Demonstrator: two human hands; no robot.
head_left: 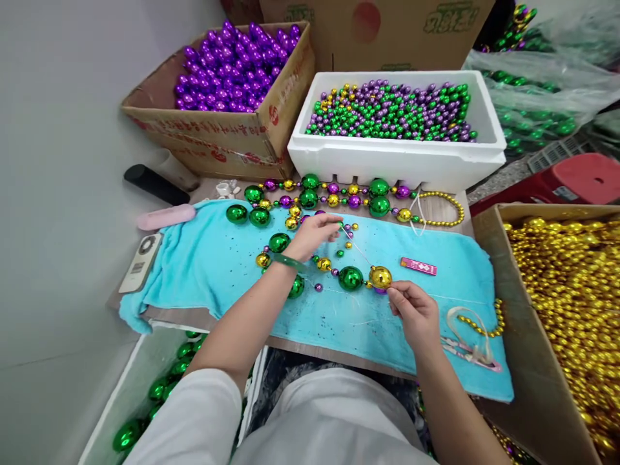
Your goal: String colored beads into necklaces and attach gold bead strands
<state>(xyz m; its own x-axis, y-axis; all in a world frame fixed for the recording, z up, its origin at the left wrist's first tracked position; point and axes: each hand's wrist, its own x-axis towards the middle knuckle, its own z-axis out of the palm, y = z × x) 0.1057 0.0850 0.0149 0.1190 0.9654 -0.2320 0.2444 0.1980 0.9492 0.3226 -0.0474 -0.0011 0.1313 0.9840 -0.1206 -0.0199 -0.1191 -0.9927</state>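
My left hand [317,234] pinches a small green bead [341,225] on a white string, above the blue towel [194,258]. From there the string slants down to a large gold bead [380,277], whose lower right edge my right hand [414,310] grips between thumb and fingers. A purple bead shows partly beneath the gold one. Left of it, a large green bead [351,278] and smaller beads form a strand that runs under my left wrist. Several loose small beads [340,253] lie between my hands. A finished-looking strand [379,206] stretches along the towel's back edge.
Behind stand a cardboard box [194,119] of purple beads and a white foam box [397,155] of small beads. A box [523,290] of gold beads is at right, green beads at lower left. A pink lighter [418,266], scissors [469,355] and phone-like device [140,263] lie around.
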